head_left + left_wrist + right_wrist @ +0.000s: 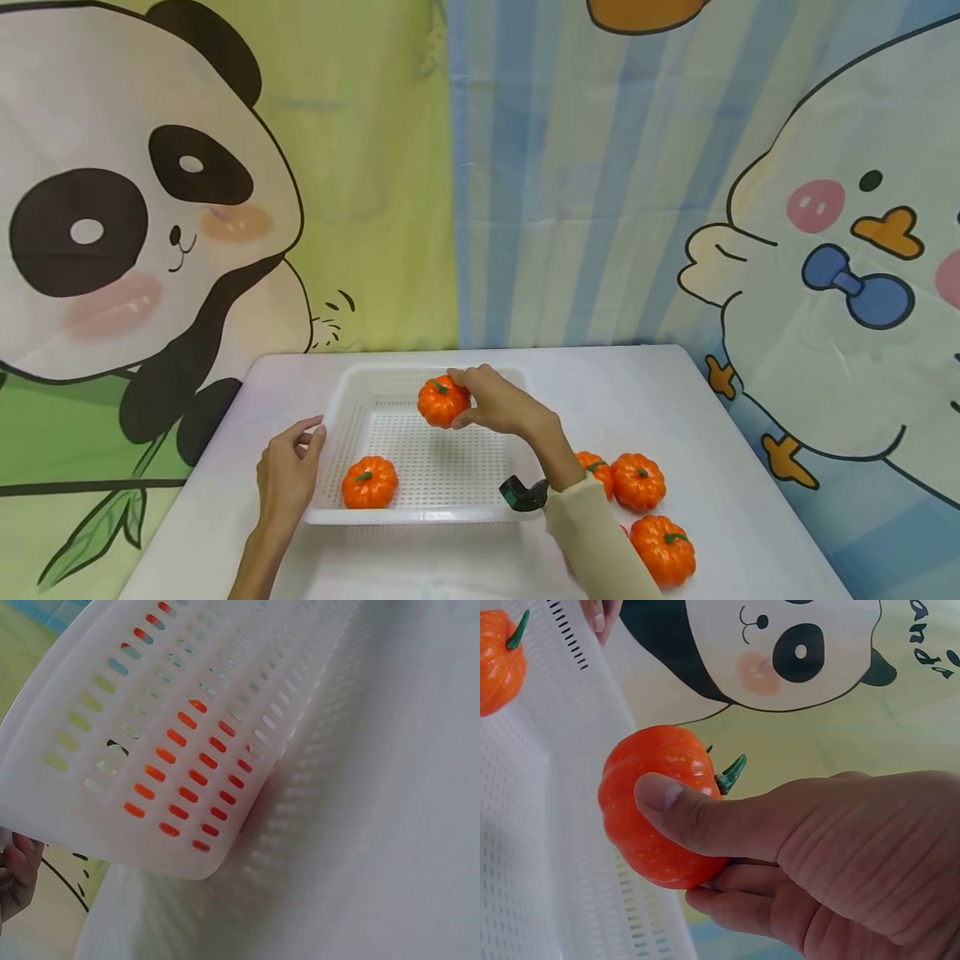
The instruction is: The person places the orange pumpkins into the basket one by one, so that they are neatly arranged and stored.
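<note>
My right hand (504, 402) grips an orange toy pumpkin (442, 402) with a green stem, up over the white plastic basket (423, 517). In the right wrist view the thumb presses across this pumpkin (664, 847), with fingers on its far side. Another pumpkin (370, 482) rests inside the basket at the front left, its orange showing through the wall slots in the left wrist view. My left hand (288, 475) is beside the basket's left rim, fingers loosely bent and nothing held. Whether its fingertips touch the rim I cannot tell.
Several more pumpkins (638, 482) lie on the white table (735, 500) to the basket's right, partly hidden by the right forearm. A dark wrist strap piece (523, 493) sits by the right sleeve. A curtain (555, 208) with cartoon animals hangs behind the table.
</note>
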The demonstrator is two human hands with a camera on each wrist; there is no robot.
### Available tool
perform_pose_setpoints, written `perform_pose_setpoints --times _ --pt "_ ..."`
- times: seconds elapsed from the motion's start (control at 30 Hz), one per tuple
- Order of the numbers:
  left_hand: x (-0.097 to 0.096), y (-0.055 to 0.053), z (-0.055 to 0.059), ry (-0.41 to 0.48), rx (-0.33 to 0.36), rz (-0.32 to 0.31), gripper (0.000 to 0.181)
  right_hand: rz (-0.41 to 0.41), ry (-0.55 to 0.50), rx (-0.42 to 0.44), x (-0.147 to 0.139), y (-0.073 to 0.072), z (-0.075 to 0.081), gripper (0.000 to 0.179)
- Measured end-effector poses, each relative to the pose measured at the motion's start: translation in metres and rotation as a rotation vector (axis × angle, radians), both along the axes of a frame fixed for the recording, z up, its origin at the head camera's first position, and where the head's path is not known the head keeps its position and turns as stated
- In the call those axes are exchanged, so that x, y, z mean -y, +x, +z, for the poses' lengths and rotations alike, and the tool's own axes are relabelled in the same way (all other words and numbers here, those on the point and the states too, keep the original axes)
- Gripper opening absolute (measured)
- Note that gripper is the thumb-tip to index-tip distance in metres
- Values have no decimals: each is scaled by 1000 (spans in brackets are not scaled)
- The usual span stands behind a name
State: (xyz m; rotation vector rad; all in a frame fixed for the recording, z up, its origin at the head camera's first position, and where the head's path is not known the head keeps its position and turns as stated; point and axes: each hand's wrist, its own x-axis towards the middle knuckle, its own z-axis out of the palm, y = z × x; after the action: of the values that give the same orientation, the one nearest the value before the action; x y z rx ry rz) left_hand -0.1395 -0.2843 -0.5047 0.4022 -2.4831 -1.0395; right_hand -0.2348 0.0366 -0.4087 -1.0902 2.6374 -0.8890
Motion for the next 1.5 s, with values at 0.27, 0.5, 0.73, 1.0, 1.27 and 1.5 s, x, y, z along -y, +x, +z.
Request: perform_pose_setpoints --times 0.27,0.5,0.73,1.0,1.27,1.5 --pt "-2 0 2 3 -2 -1 33 25 22 -18 11 -5 -3 75" --pt "-2 0 -1 -5 -13 -6 33 50 44 -43 23 -9 -10 66" --pt "-1 1 1 -12 -23 4 31 75 62 -68 33 -14 -14 61" --pt "0 0 3 -10 -17 1 31 104 58 -53 43 -19 -20 63" --pt "1 1 2 -10 -20 9 31 150 51 -58 55 -25 -26 56" --pt "0 1 2 0 -14 6 32 135 69 -35 62 -25 -34 63"
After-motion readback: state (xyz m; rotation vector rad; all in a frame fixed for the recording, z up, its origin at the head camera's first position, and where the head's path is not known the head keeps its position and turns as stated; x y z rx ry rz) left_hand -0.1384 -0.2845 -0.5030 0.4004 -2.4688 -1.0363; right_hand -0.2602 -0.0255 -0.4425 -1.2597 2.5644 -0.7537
